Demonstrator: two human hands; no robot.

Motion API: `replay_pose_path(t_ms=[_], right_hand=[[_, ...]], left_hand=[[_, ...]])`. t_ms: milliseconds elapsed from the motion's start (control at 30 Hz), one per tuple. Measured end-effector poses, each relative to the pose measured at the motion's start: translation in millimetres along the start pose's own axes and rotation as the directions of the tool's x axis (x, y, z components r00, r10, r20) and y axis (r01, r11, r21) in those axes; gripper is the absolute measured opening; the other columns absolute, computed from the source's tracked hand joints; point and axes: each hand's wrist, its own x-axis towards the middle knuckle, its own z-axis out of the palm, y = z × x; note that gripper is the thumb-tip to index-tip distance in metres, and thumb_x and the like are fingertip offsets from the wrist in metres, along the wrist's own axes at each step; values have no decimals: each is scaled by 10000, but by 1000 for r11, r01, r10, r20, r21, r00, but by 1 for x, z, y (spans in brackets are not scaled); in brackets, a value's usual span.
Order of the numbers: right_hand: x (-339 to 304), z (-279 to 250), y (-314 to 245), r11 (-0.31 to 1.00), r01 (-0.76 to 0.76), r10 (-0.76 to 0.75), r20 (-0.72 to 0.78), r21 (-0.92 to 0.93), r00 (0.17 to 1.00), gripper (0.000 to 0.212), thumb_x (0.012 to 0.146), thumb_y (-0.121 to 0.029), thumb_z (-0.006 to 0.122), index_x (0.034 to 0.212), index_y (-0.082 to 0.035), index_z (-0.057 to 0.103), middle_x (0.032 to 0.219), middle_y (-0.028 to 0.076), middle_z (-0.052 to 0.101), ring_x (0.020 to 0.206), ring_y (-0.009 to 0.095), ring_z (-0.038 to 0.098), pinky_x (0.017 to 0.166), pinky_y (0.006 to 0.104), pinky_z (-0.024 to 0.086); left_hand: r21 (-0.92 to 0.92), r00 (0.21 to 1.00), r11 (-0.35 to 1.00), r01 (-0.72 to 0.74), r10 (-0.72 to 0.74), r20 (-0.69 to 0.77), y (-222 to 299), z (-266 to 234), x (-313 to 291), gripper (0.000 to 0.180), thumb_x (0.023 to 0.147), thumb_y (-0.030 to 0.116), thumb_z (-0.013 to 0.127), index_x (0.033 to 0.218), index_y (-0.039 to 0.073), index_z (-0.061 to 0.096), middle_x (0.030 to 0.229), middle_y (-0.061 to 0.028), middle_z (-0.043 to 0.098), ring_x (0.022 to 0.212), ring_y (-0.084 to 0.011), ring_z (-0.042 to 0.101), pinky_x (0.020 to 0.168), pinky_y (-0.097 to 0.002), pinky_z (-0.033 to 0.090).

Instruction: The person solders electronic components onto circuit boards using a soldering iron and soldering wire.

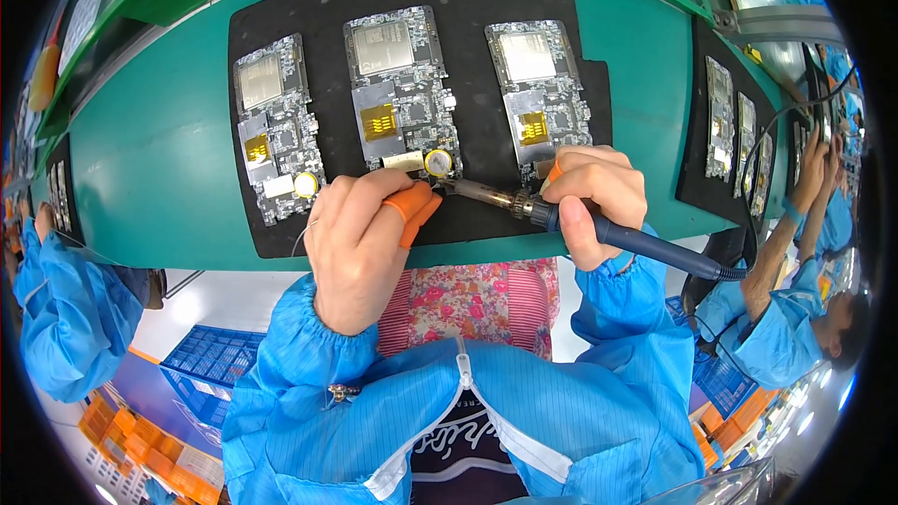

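1. Your green counter (150, 150) has its near edge passing beneath your wrists; broad green surface spreads left of the black mat (468, 65), and a narrower strip lies on its right.
2. Three circuit boards lie spaced apart on that mat, dark strips between them: the left board (281, 122), the middle board (398, 93) between your hands and beyond them, and the right board (543, 65), whose near end your right hand partly covers.
3. Each is long and flat, with a shiny metal shield and an amber patch; a round, silvery disc with a yellowish rim (438, 164) sits near the middle board's near end.
4. Your right grip (594, 206) is wrapped around the smooth blue handle of the soldering iron (655, 251), its tip by that near end; contact can't be told.
5. Your left grip (355, 238) has curled fingers, orange-covered at the front, beside the tip; you can't tell whether they pinch anything.
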Motion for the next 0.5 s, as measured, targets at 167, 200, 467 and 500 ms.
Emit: replay_pose_path(t_ms=[167, 200, 467, 500], right_hand=[[-2, -7, 0, 999, 24, -23, -36, 35, 999, 77, 693, -27, 540, 648, 31, 515, 525, 114, 484, 411, 230, 476, 389, 310, 373], [-4, -11, 0, 998, 38, -33, -73, 57, 997, 82, 698, -29, 540, 651, 33, 515, 526, 115, 484, 408, 231, 472, 387, 309, 370], [-41, -60, -2, 984, -168, 179, -408, 62, 895, 310, 825, -259, 529, 678, 13, 517, 567, 84, 501, 513, 160, 421, 532, 308, 345], [-46, -65, -2, 980, -184, 197, -428, 72, 882, 313, 824, -262, 530, 678, 14, 514, 565, 81, 491, 517, 155, 411, 534, 307, 342]], left_hand=[[-173, 977, 970, 168, -188, -102, 3, -10, -10, 283, 614, 8, 759, 849, -7, 603, 927, -114, 540, 826, -250, 543, 687, -316, 455], [-164, 961, 960, 227, -249, -122, 3, -13, -13, 317, 621, -4, 751, 894, -4, 591, 998, -136, 513, 892, -266, 520, 733, -322, 443], [-236, 961, 963, 134, -184, -206, 27, -2, 6, 305, 619, -42, 738, 898, 34, 638, 1001, -104, 547, 836, -247, 542, 730, -306, 439], [-359, 931, 907, 221, -306, -199, 32, 4, 5, 304, 619, -49, 737, 894, 30, 631, 990, -104, 546, 828, -253, 546, 721, -313, 445]])
